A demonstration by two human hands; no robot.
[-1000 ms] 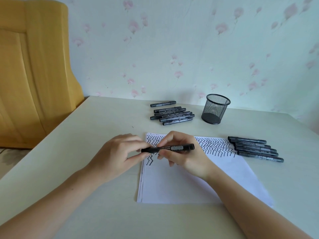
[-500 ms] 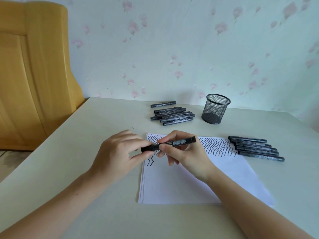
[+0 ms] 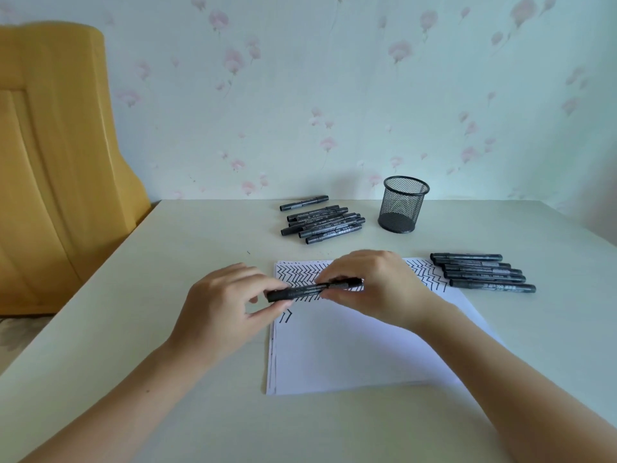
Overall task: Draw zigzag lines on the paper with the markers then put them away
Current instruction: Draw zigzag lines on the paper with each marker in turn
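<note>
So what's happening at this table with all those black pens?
A person holds one black marker level over the paper, the left hand pinching one end and the right hand the other. The top of the sheet is already filled with zigzag lines. More markers lie in a back pile and a right-hand row. The mesh cup holds none.

black marker [image 3: 314, 289]: level above paper | paper [image 3: 350, 349]: white, flat, zigzags along top | marker pile [image 3: 322, 221]: behind paper | marker row [image 3: 482, 272]: right of paper | mesh cup [image 3: 403, 204]: upright
</note>
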